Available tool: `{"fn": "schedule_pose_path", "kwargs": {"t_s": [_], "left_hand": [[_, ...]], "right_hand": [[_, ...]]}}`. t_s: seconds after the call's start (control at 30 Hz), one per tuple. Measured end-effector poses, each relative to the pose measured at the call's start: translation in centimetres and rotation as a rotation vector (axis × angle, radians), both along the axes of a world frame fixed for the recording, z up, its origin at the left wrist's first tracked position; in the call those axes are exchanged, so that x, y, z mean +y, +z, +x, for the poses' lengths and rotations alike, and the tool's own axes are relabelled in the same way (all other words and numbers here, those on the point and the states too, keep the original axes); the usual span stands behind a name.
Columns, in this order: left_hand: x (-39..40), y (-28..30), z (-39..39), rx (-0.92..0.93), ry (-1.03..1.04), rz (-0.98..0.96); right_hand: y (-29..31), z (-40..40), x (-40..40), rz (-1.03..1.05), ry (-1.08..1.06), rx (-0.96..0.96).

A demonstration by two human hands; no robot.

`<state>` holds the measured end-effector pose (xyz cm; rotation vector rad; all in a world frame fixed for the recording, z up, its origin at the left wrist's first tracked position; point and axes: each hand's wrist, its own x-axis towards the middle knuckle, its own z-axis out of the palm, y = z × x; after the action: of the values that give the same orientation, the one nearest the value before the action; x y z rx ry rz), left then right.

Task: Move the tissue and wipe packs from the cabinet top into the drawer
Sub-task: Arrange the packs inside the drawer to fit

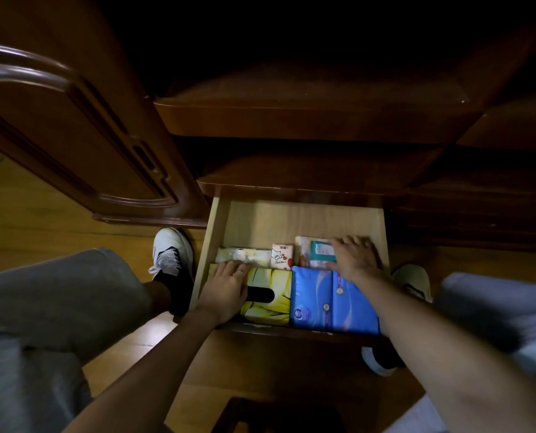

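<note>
Below the dark cabinet top (307, 179), the pale wooden drawer (304, 220) is pulled out toward the person, and every pack in sight lies inside it. Along the front edge, a yellow tissue box (270, 295) sits at the left with its dark oval slot facing up, its long axis running left to right. Just beside it on the right, two blue tissue packs (332, 301) lie flat and touching, their long axes running front to back. Behind the yellow box, a long pale pack (254, 254) lies crosswise, left to right, close against the box. Next to it, near the middle, a small white pocket pack (281, 257) with a cartoon print shows its printed face to the camera. At the right rear, a wipe pack (315, 252) with a teal label lies flat with the label up.

The left hand (226, 289) rests palm down on the left part of the yellow box, its fingers spread flat and reaching onto the long pale pack; it grips nothing. The right hand (354, 257) lies palm down over the right side of the wipe pack, fingers spread, pressing on it rather than closing around it. The rear half of the drawer floor is bare wood.
</note>
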<state>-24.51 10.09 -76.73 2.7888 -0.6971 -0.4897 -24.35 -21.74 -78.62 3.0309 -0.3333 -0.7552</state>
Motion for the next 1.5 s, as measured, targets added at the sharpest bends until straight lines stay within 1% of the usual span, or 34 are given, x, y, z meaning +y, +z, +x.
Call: {"fn": "schedule_pose_path", "kwargs": {"t_s": [0.17,0.23,0.3,0.33,0.37,0.4,0.43,0.47,0.5,0.6,0.63,0.77,0.87,0.93,1.03,1.13,1.2,1.23,1.3,1.37,1.4,1.5], "left_hand": [[-0.8,0.5,0.3,0.024,0.002,0.044],[-0.9,0.8,0.3,0.034,0.007,0.035],[-0.8,1.0,0.2,0.036,0.010,0.032],[-0.7,1.0,0.1,0.030,0.011,0.036],[-0.7,0.9,0.1,0.020,0.010,0.040],[-0.7,0.8,0.0,0.010,0.010,0.045],[-0.9,0.8,0.0,0.002,0.008,0.053],[-1.0,0.7,0.0,-0.005,0.004,0.067],[-1.2,0.7,0.1,-0.008,-0.001,0.083],[-1.3,0.8,0.5,-0.011,-0.013,0.108],[-1.3,0.8,0.6,-0.012,-0.016,0.110],[-1.1,0.8,0.8,-0.007,-0.006,0.128],[-1.0,0.7,0.7,-0.008,0.002,0.133],[-1.1,0.7,0.6,-0.018,0.002,0.137],[-1.2,0.8,0.6,-0.008,0.007,0.147],[-1.5,1.0,0.7,0.013,0.016,0.172],[-1.8,1.3,0.9,0.066,0.025,0.166],[-1.8,1.6,1.0,0.105,0.021,0.160],[-1.8,2.4,1.3,0.185,-0.010,0.153],[-1.8,4.0,1.8,0.211,-0.035,0.144],[-2.0,5.2,2.3,0.193,-0.035,0.128],[-2.8,10.7,4.0,0.041,-0.016,0.020]], "right_hand": [[0.7,-0.1,0.4,-0.061,0.004,-0.063],[1.3,0.3,-0.2,0.056,-0.035,-0.090],[2.3,1.1,-0.4,0.302,-0.133,-0.129],[2.9,1.3,-0.4,0.394,-0.169,-0.166],[3.5,1.5,-0.3,0.430,-0.178,-0.232],[4.0,1.6,-0.2,0.395,-0.151,-0.315],[4.1,1.4,-0.2,0.310,-0.102,-0.376],[4.1,1.2,-0.2,0.235,-0.051,-0.384],[3.7,0.8,-0.1,0.197,-0.012,-0.324],[2.1,-0.5,0.6,0.251,-0.014,0.021],[1.6,-0.8,0.8,0.247,-0.020,0.063],[1.0,-0.4,1.7,0.200,0.020,0.014],[0.8,-0.2,1.7,0.173,0.009,-0.051],[0.5,-0.5,1.1,0.169,0.006,-0.002],[-0.2,-1.2,0.4,0.254,-0.044,0.174],[0.6,-1.2,1.1,0.167,0.004,0.145],[1.4,-1.0,1.6,0.090,0.055,0.155],[1.9,-1.1,1.8,0.073,0.072,0.184],[3.0,-1.7,1.8,0.106,0.035,0.224],[4.8,-2.2,1.5,0.163,-0.024,0.182],[6.2,-2.1,1.4,0.196,-0.043,0.142],[12.1,-1.3,1.4,0.346,-0.109,-0.036]]}}
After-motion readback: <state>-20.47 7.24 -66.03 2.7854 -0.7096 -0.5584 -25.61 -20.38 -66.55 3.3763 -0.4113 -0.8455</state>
